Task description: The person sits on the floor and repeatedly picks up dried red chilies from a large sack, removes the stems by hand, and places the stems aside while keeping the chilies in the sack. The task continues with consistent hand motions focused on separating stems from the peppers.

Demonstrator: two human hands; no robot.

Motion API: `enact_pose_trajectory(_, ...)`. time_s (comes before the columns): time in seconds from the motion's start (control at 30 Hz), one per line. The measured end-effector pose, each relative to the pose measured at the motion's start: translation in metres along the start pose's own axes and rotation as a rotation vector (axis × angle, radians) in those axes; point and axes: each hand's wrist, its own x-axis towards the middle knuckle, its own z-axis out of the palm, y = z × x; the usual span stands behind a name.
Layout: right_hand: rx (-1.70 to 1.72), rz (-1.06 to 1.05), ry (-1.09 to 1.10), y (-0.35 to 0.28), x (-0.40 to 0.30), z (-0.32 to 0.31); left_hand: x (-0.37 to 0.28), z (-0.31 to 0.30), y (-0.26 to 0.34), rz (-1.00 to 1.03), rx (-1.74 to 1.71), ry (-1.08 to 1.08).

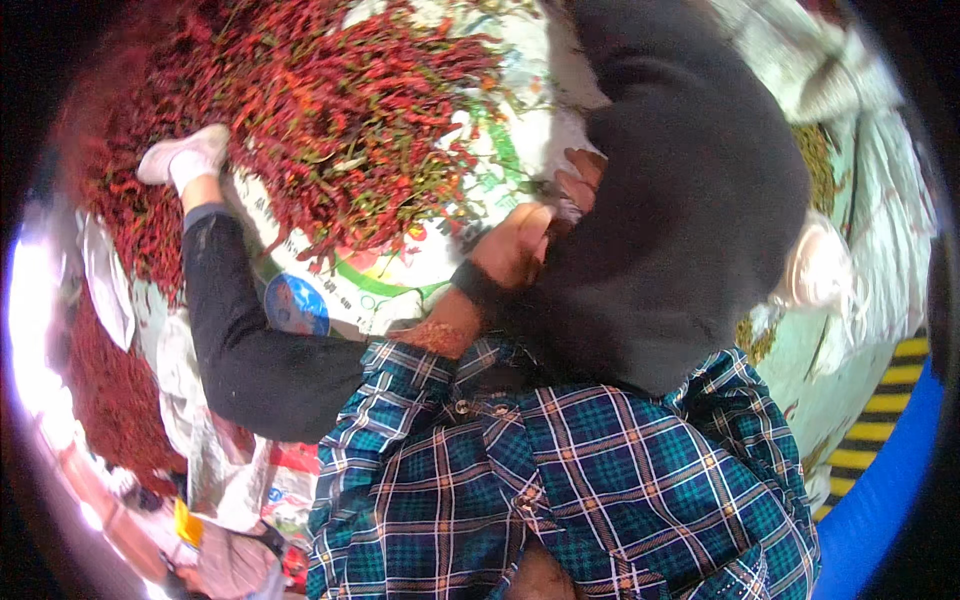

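My left hand (514, 240), with a black band at the wrist, is in front of me beside my black-trousered knee. Its fingers are curled; whether they hold anything is too blurred to tell. Just beyond it, my right hand (581, 180) shows only in part, the rest hidden by the knee, and its grip is unclear. To the left of both hands a large heap of red chilli peppers (337, 127), some with green stems, lies on a printed white woven plastic sack (442, 247).
My left leg reaches left, its pale shoe (187, 154) against the chillies. More red chillies (112, 382) lie at the far left, and part of another person (232, 559) is at the lower left. White woven sacks (885, 225) and a yellow-and-black striped surface (885, 405) are on the right.
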Motion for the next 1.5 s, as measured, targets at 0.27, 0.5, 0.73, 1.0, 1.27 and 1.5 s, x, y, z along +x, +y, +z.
enact_pose_trajectory(0.27,-0.085,0.079,-0.201,-0.001,-0.027,0.024,-0.048,-0.102,0.024,-0.474,0.005,0.518)
enact_pose_trajectory(0.5,-0.104,0.533,-0.450,0.059,-0.130,-0.002,-0.040,-0.129,-0.026,-0.585,0.391,0.698)
enact_pose_trajectory(0.73,0.219,0.371,0.285,0.057,-0.026,-0.084,0.058,-0.121,-0.019,-0.269,0.213,0.750)
enact_pose_trajectory(1.0,0.525,0.114,0.728,-0.076,0.143,-0.176,0.039,-0.137,-0.003,-0.229,0.085,0.270)
enact_pose_trajectory(1.27,1.068,0.071,0.093,-0.182,0.208,-0.058,-0.043,-0.125,0.007,-0.502,0.023,0.350)
enact_pose_trajectory(1.5,0.521,-0.039,0.197,-0.190,0.227,0.011,-0.058,-0.129,0.005,-0.572,-0.474,0.710)
